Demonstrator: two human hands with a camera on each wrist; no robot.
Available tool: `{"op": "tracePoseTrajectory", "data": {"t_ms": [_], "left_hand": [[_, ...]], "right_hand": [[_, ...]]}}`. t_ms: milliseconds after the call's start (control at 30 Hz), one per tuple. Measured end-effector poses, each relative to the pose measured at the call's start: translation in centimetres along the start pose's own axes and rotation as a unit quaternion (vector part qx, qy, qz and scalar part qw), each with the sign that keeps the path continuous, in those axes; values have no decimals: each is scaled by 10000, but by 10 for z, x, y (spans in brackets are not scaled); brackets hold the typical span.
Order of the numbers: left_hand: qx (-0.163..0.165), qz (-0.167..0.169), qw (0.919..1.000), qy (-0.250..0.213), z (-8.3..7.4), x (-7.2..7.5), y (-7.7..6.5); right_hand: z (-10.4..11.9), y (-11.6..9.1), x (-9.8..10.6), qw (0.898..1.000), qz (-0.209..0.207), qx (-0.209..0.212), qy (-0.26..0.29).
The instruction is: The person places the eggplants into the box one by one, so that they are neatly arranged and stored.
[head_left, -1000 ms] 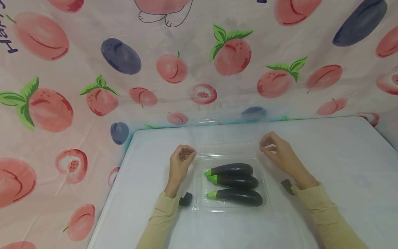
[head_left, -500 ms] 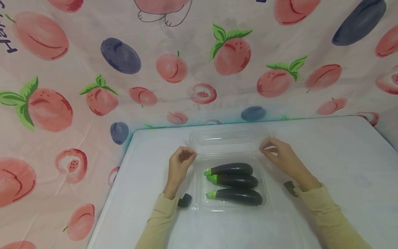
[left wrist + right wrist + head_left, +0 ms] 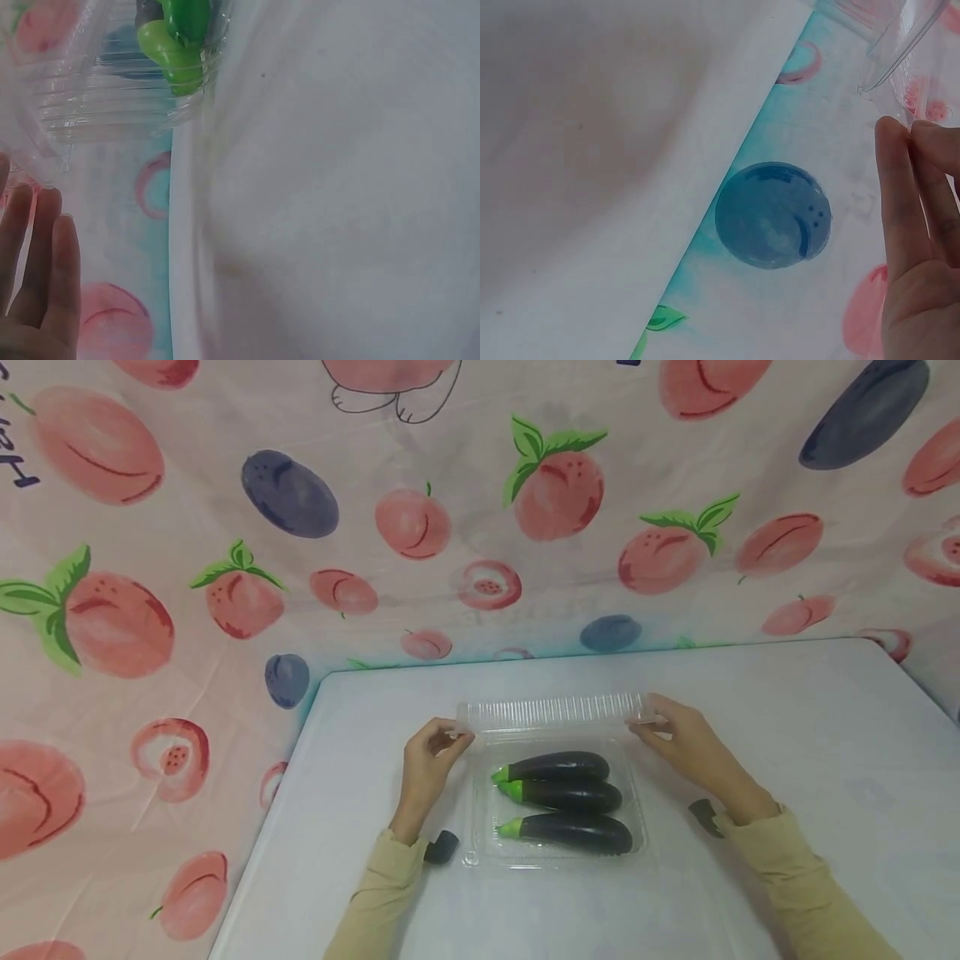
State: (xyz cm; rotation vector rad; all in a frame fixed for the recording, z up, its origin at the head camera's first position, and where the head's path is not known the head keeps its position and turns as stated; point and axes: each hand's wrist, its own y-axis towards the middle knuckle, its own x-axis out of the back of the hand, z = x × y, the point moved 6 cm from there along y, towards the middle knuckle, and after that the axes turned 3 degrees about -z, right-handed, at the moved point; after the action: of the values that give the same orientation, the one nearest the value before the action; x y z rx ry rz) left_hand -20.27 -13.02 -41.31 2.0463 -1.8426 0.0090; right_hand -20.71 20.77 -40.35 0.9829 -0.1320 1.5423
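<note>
A clear plastic clamshell container [image 3: 637,852] stands on the white table with three eggplants [image 3: 573,797] in its base, their green stem ends to the left. The raised ribbed lid [image 3: 555,712] spans the back of the base. My left hand [image 3: 429,768] pinches the lid's left end between thumb and fingers; in the left wrist view its fingers [image 3: 64,255] reach the clear plastic. At the right end, my right hand [image 3: 686,743] pinches the other corner, and the right wrist view shows thumb and fingertips [image 3: 891,135] meeting at the plastic edge.
The white table [image 3: 360,710] ends at the back against a pink fruit-print cloth [image 3: 450,452], which also hangs along the left side. A dark wrist mount [image 3: 441,847] sits by the left cuff, another dark mount [image 3: 705,817] by the right cuff.
The lid's upper edge has come lower and its ribbed face now shows as a narrow band. Both hands have shifted slightly down with it. The eggplants have stayed in place.
</note>
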Motion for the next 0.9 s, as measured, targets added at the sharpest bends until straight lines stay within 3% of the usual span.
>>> {"op": "tracePoseTrajectory", "data": {"t_ms": [167,467,633,900], "left_hand": [[42,-7,9999,92,5,3,-1],[-217,201,9991,315,-5,6,-8],[-293,397,9987,105,-7,7,-9],[-104,828,9964,-159,-2,7,-12]], "right_hand": [[1,-2,2,10000,94,-21,25],[-1,-8,3,9996,244,133,-6],[1,-11,5,9994,289,133,-145],[3,-16,5,9986,341,284,-273]]}}
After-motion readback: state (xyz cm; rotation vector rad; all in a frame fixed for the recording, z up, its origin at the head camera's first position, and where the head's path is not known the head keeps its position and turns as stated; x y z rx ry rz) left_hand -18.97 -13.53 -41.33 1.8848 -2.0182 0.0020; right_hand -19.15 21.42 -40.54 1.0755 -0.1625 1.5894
